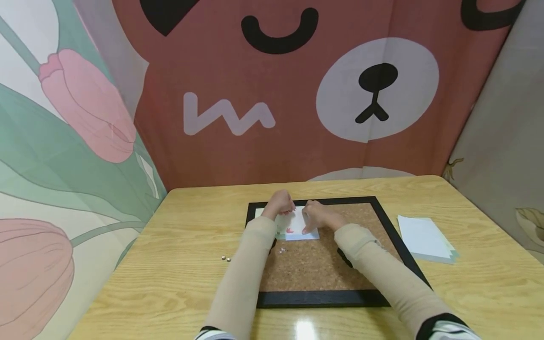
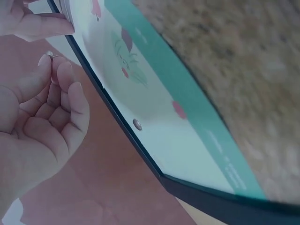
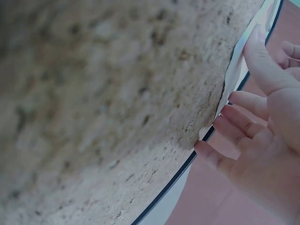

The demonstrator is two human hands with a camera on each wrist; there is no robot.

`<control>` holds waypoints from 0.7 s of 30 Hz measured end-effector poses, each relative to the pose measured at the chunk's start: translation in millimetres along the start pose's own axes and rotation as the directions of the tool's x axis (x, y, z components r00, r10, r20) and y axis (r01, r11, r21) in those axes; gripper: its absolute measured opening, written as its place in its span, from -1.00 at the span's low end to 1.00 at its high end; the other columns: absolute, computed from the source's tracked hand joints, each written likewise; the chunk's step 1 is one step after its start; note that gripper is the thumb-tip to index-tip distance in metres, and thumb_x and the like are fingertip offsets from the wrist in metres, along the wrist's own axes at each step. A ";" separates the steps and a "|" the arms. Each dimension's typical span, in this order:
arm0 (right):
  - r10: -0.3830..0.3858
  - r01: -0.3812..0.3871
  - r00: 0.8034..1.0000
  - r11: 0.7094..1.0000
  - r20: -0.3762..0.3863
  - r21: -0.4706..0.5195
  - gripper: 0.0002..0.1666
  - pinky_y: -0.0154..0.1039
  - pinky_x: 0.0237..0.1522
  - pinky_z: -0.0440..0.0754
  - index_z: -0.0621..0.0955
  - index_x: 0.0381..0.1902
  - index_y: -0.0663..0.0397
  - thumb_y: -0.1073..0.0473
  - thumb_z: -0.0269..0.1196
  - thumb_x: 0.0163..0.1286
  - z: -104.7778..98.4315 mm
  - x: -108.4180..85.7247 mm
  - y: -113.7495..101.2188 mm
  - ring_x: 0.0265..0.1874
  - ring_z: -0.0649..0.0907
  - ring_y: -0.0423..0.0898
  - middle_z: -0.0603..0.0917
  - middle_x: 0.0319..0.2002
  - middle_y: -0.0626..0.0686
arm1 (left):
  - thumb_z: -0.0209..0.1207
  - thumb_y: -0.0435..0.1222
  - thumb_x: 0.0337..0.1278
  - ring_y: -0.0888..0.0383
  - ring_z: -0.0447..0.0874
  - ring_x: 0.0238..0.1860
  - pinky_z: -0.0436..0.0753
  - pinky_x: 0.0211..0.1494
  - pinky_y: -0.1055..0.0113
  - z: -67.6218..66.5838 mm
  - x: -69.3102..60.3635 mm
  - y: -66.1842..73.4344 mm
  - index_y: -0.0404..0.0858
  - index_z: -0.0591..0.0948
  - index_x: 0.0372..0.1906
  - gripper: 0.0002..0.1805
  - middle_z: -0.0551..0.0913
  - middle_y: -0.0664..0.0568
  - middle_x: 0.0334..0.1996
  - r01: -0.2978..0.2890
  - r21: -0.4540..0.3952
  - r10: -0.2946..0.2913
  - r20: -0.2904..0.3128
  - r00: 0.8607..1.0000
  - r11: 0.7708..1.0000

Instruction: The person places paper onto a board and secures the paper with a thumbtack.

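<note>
A corkboard (image 1: 314,269) with a black frame lies on the table. My left hand (image 1: 278,204), over its back left part, pinches a small metal thumbtack (image 2: 50,55) between thumb and fingertips. Below it is a printed sheet with a green border (image 2: 159,140), held by another tack (image 2: 137,124) near one corner. A white sheet with a pink print (image 1: 299,222) lies beside it, partly overlapping. My right hand (image 1: 320,216) presses along this sheet's right edge, thumb on the paper and fingers spread toward the frame. The sheet's edge lifts slightly off the cork in the right wrist view.
Two small round metal tacks (image 1: 224,258) lie on the table left of the board. Tiny pale bits (image 1: 282,250) are on the cork. A stack of sheets (image 1: 425,238) lies right of the board. A printed cloth (image 1: 297,156) hangs behind the table (image 1: 182,264).
</note>
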State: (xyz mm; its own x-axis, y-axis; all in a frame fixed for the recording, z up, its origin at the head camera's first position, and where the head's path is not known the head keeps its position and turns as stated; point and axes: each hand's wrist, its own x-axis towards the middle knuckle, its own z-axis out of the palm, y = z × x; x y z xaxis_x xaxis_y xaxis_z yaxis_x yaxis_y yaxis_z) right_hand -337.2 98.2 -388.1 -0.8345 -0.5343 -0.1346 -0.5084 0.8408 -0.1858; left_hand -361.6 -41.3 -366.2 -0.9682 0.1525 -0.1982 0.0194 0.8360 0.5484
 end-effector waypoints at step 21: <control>-0.019 0.020 1.000 0.999 -0.011 0.034 -0.25 -0.06 -0.01 0.37 0.49 0.03 0.29 -0.06 0.39 -0.04 -1.2 -2.1 2.8 0.01 0.37 0.14 0.44 -0.01 0.21 | 0.18 -0.42 -0.01 0.20 0.19 -0.83 0.26 -0.74 0.40 23.3 18.3 0.6 -0.29 0.52 -0.72 -0.75 0.32 0.03 -0.85 0.000 0.037 0.000 0.008 1.000 0.999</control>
State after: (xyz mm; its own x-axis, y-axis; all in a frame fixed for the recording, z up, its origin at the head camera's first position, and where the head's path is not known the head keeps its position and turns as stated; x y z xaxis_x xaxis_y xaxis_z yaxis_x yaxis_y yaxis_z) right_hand -337.2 101.8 -387.1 -0.8268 -0.5494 -0.1206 -0.5170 0.8268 -0.2217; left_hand -373.5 -25.8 -388.4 -0.9662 0.1566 -0.2047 0.0287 0.8547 0.5183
